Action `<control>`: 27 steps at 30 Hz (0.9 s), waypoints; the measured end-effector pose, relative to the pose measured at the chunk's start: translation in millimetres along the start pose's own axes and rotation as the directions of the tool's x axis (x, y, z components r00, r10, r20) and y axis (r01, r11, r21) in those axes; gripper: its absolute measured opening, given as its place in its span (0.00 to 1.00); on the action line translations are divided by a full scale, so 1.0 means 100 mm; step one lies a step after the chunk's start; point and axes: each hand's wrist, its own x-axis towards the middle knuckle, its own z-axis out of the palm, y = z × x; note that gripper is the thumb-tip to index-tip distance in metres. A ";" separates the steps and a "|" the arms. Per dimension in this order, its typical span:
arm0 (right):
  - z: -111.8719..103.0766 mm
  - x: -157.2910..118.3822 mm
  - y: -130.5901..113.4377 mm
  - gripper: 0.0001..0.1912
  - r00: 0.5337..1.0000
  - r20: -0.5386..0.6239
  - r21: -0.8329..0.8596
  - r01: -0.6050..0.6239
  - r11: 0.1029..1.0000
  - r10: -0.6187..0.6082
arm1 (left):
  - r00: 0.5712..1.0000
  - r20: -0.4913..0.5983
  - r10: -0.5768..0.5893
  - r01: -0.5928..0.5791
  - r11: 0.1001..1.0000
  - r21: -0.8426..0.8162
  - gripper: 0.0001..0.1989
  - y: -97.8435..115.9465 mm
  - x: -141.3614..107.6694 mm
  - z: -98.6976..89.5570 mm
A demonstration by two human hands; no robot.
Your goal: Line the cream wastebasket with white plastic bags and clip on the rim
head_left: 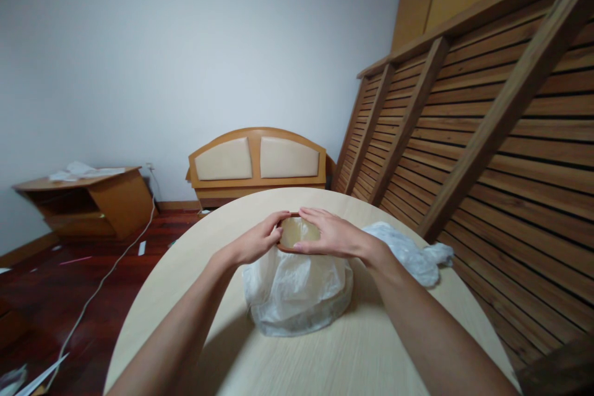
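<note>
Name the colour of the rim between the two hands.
Reddish brown rim, best seen in the head view.

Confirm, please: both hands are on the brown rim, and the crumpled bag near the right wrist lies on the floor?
Not on the floor: the head view shows the crumpled bag near the right wrist on the round table. The left hand and right hand are on the brown rim, as stated.
</note>
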 end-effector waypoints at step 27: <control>-0.02 -0.01 0.04 0.60 0.998 0.050 0.078 0.034 0.996 -0.038 | 0.990 -0.071 0.122 -0.128 0.988 -0.090 0.26 -0.06 0.02 0.19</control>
